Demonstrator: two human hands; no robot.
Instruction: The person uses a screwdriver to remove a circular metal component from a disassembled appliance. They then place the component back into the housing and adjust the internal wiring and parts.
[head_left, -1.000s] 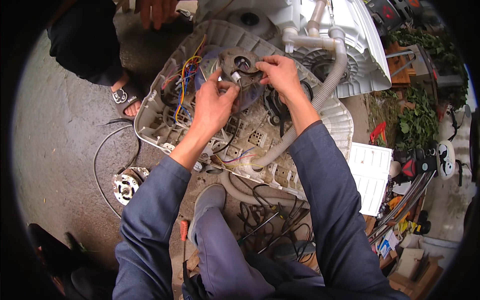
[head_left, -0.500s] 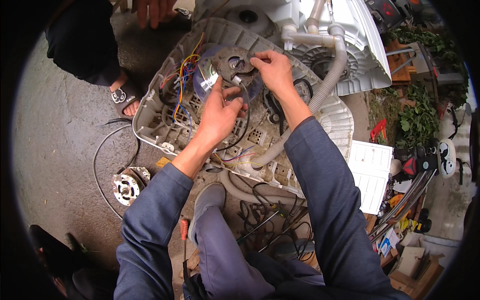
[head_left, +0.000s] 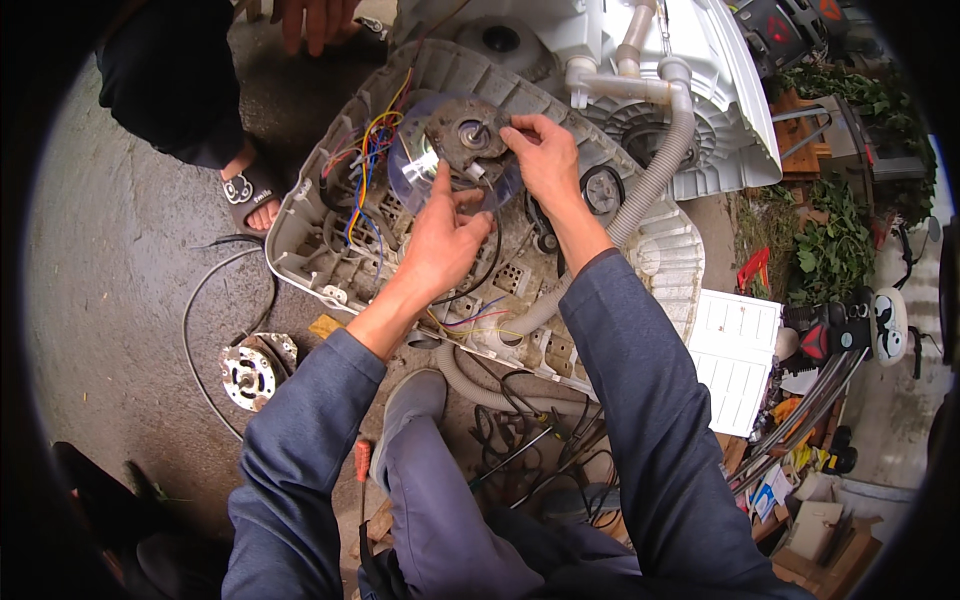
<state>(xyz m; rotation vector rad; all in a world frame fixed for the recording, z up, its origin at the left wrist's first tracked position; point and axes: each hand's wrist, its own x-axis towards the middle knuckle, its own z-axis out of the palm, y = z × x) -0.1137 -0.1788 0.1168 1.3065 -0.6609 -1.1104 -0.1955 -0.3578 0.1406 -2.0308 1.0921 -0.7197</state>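
My right hand [head_left: 540, 160] pinches the right edge of a grimy round metal part [head_left: 450, 120], which has a center hole and sits over a translucent purple disc [head_left: 410, 130]. My left hand [head_left: 455, 225] is below it, index finger touching the part's lower left, other fingers loosely bent and apart. A small white connector [head_left: 477, 171] and black cable hang from the part. Underneath is an upturned, dirty plastic washing machine base [head_left: 335, 290] with colored wires [head_left: 365, 170] at left and a black-belted pulley [head_left: 600, 190] at right.
A white tub [head_left: 740, 130] with corrugated hose [head_left: 660, 160] lies behind. A detached motor [head_left: 250, 375], orange-handled screwdriver [head_left: 363, 460] and cable tangle [head_left: 520, 440] are on the ground. Another person's hand [head_left: 310, 20] and sandaled foot [head_left: 250, 200] are upper left. Clutter and greenery [head_left: 830, 250] line the right.
The round part has shifted slightly left, the right hand with it. My left hand's fingers have loosened from their grip near the connector, leaving the index finger on the part.
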